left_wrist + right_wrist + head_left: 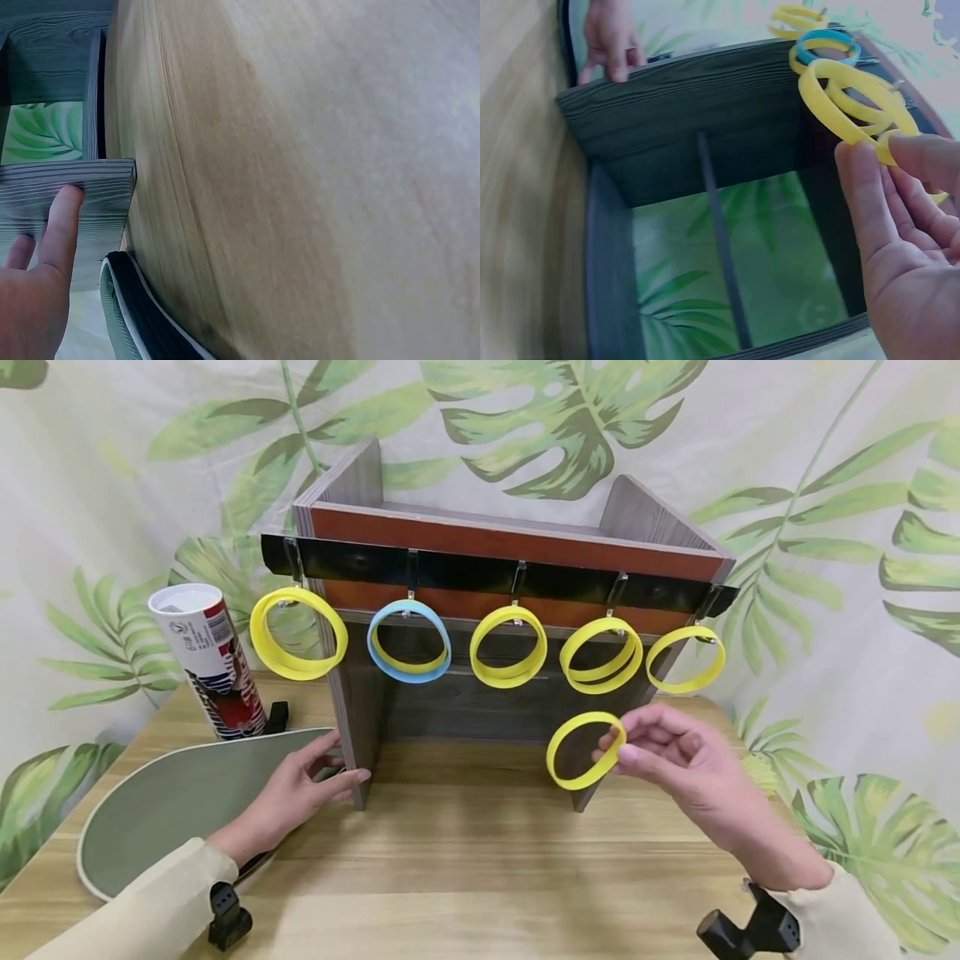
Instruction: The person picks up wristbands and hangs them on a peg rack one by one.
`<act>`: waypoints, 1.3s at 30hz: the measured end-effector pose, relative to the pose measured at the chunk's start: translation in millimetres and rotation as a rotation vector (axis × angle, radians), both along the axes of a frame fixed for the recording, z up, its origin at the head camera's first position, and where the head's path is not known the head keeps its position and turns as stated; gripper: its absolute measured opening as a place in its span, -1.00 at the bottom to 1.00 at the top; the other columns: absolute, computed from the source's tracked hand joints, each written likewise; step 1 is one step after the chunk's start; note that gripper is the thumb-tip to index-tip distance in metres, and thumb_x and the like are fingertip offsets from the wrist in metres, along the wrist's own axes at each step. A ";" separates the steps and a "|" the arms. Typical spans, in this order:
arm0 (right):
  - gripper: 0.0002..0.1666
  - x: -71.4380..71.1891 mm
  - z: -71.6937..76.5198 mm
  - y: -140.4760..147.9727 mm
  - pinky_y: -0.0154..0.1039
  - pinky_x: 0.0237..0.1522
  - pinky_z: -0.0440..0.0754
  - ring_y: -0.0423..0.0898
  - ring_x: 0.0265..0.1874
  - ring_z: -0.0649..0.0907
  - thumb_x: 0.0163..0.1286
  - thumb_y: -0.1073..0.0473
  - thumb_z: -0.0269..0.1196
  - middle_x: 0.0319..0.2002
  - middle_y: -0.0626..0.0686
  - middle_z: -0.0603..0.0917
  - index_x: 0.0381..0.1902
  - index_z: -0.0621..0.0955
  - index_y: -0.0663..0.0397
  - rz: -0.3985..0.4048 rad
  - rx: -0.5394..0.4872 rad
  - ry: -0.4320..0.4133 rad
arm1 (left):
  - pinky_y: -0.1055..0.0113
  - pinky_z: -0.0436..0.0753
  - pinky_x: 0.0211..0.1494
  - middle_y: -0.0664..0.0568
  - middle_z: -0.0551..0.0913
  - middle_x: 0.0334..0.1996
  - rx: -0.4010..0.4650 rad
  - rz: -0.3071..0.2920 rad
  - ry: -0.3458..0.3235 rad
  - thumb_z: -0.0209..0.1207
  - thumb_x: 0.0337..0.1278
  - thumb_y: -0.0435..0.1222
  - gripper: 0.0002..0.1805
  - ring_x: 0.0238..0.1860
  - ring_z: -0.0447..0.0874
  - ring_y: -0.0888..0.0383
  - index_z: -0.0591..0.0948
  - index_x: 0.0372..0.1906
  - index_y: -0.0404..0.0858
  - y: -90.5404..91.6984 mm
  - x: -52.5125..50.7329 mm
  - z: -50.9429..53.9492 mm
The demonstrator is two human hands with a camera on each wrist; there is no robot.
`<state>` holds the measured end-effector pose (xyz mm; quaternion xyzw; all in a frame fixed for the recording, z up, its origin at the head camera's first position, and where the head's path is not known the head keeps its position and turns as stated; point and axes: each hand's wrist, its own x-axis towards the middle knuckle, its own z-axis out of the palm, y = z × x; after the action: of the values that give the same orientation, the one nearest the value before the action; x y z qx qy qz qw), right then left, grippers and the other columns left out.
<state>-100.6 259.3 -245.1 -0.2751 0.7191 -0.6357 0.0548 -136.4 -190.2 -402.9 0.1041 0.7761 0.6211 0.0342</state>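
Note:
My right hand [690, 768] pinches a yellow ring [558, 768], a thin flat band, between thumb and fingers. It hangs in front of the wooden shelf unit's right side panel, below the hooks. Several yellow rings [507, 680] and a blue ring with a yellow inside [408, 677] hang from metal hooks along a black strip [465, 568] on the unit. My left hand [300, 789] rests against the lower front of the unit's left side panel [352, 718]. Its thumb lies on the panel's edge, and the other fingers are on the outer side, partly hidden.
Left of the unit stands a printed cylindrical can [217, 668] with a white lid. Beside it lies a grey-green rounded mat [180, 810] with a pale rim, partly beneath my left arm. All this is on a wooden table [450, 885], before a leaf-patterned cloth [825, 568].

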 end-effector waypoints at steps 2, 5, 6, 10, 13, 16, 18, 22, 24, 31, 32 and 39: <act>-0.66 2.2 2.7 3.7 -0.27 0.08 0.81 -0.15 -0.01 0.80 0.52 0.57 0.09 -0.04 -0.02 0.81 0.03 0.63 0.12 -0.023 -0.067 0.019 | 0.32 0.84 0.02 -0.39 0.45 0.32 0.007 -0.005 -0.004 0.30 0.43 -0.30 -0.18 0.01 0.62 0.44 0.20 0.65 -0.26 0.8 0.8 -1.3; -0.61 3.4 3.1 10.6 -0.24 0.12 0.81 -0.07 0.03 0.80 0.53 0.62 0.00 -0.01 0.08 0.81 0.06 0.62 0.21 -0.014 -0.234 0.015 | 0.33 0.84 0.02 -0.40 0.46 0.29 0.010 -0.012 -0.008 0.31 0.43 -0.29 -0.19 0.00 0.62 0.44 0.21 0.65 -0.25 1.9 1.6 -3.1; -0.60 3.1 2.9 12.9 -0.21 0.14 0.80 -0.04 0.04 0.79 0.53 0.64 -0.04 0.00 0.12 0.80 0.07 0.61 0.25 -0.004 -0.298 0.010 | 0.33 0.84 0.02 -0.39 0.46 0.30 0.006 -0.012 -0.008 0.31 0.43 -0.29 -0.19 0.01 0.62 0.44 0.21 0.65 -0.25 2.2 1.7 -3.3; -0.59 1.2 4.6 21.4 -0.18 0.22 0.77 0.03 0.08 0.78 0.55 0.66 -0.12 0.02 0.21 0.78 0.07 0.60 0.36 0.000 -0.505 -0.008 | 0.32 0.84 0.03 -0.39 0.44 0.31 0.003 -0.012 -0.014 0.31 0.43 -0.28 -0.17 0.01 0.62 0.45 0.19 0.66 -0.24 2.6 1.7 -3.8; -0.60 1.1 10.1 25.8 -0.21 0.20 0.77 0.01 0.07 0.78 0.56 0.64 -0.12 0.02 0.20 0.78 0.06 0.61 0.39 -0.059 -0.599 -0.024 | 0.30 0.84 0.04 -0.39 0.44 0.32 0.008 -0.018 -0.015 0.31 0.43 -0.28 -0.17 0.02 0.63 0.43 0.19 0.66 -0.24 3.7 0.7 -3.9; -0.64 0.4 16.1 27.6 -0.27 0.15 0.79 0.00 0.04 0.79 0.57 0.61 -0.11 0.00 0.21 0.79 0.04 0.61 0.41 -0.124 -0.649 -0.023 | 0.30 0.84 0.04 -0.39 0.45 0.32 0.001 -0.017 -0.009 0.30 0.43 -0.28 -0.17 0.03 0.62 0.43 0.19 0.66 -0.24 4.3 0.0 -3.7; -0.66 -1.2 18.5 27.8 -0.28 0.11 0.80 0.01 0.00 0.80 0.58 0.60 -0.09 -0.03 0.23 0.79 0.01 0.61 0.42 -0.152 -0.685 -0.021 | 0.30 0.84 0.03 -0.39 0.46 0.31 -0.003 -0.014 -0.004 0.30 0.43 -0.28 -0.17 0.02 0.62 0.42 0.19 0.66 -0.24 4.2 -0.3 -3.6; -0.73 -5.2 20.2 27.0 -0.30 0.06 0.81 0.01 -0.07 0.81 0.58 0.57 -0.04 -0.08 0.25 0.79 -0.04 0.60 0.41 -0.208 -0.728 -0.030 | 0.31 0.84 0.02 -0.39 0.48 0.29 -0.010 -0.012 0.006 0.30 0.43 -0.28 -0.18 0.02 0.63 0.41 0.20 0.65 -0.24 2.8 -0.4 -3.6; -0.75 -7.7 20.1 26.5 -0.30 0.06 0.81 0.02 -0.09 0.82 0.57 0.57 -0.02 -0.10 0.25 0.79 -0.06 0.60 0.41 -0.221 -0.757 -0.043 | 0.29 0.85 0.02 -0.40 0.49 0.28 -0.012 -0.009 0.012 0.30 0.43 -0.28 -0.19 0.01 0.64 0.40 0.22 0.65 -0.24 2.0 -0.4 -3.2; -0.75 -15.3 15.5 25.0 -0.27 0.06 0.82 0.03 -0.08 0.83 0.55 0.58 0.00 -0.12 0.21 0.76 -0.04 0.61 0.42 -0.227 -0.797 -0.072 | 0.29 0.85 0.02 -0.43 0.48 0.30 -0.031 0.009 -0.009 0.31 0.43 -0.26 -0.16 -0.01 0.64 0.42 0.19 0.65 -0.26 -0.2 0.4 0.3; -0.75 -16.1 14.4 25.2 -0.26 0.06 0.82 0.03 -0.08 0.83 0.55 0.58 0.00 -0.11 0.21 0.76 -0.03 0.61 0.42 -0.224 -0.797 -0.077 | 0.30 0.85 0.02 -0.43 0.48 0.30 -0.032 0.013 -0.013 0.32 0.42 -0.26 -0.16 -0.01 0.64 0.43 0.18 0.66 -0.27 -0.4 0.6 0.8; -0.75 -21.4 6.5 25.5 -0.24 0.07 0.82 0.03 -0.09 0.82 0.55 0.57 0.00 -0.07 0.22 0.77 -0.02 0.61 0.41 -0.212 -0.811 -0.121 | 0.29 0.85 0.02 -0.44 0.49 0.30 -0.031 0.014 -0.021 0.31 0.43 -0.26 -0.16 -0.01 0.65 0.43 0.18 0.66 -0.26 -1.6 1.9 2.0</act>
<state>-122.0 284.9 -238.6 -0.1609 0.4306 -0.8844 -0.0814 -134.6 -191.8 -400.8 0.0917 0.7857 0.6104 0.0397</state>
